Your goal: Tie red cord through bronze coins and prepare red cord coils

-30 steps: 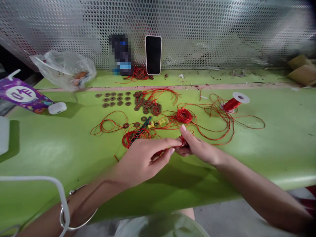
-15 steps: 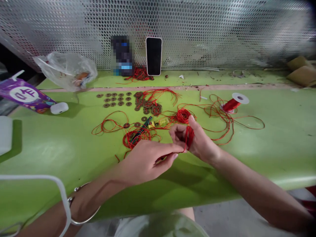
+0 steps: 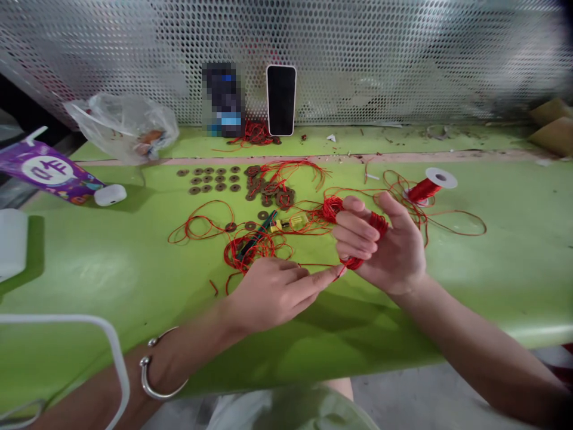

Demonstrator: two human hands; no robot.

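Note:
Loops of red cord are wound around the fingers of my right hand, which curls in over them with the palm turned up. My left hand pinches a strand of the same cord close below the loops, its forefinger stretched toward them. From there a thin length runs left over the green table. Just behind my hands lies another red cord coil, partly hidden by my right fingers. A yellow-handled tool and a dark pen-like stick rest among tangled cord beyond my left hand.
Round brown coins with holes lie in rows, beside a pile of corded coins. A spool of red cord stands at right. A phone leans on the perforated panel. Left are a plastic bag and a purple carton.
My right hand has turned palm up and moved right, its fingers now curled over the cord loops. My left hand has followed slightly to the right, still on the strand.

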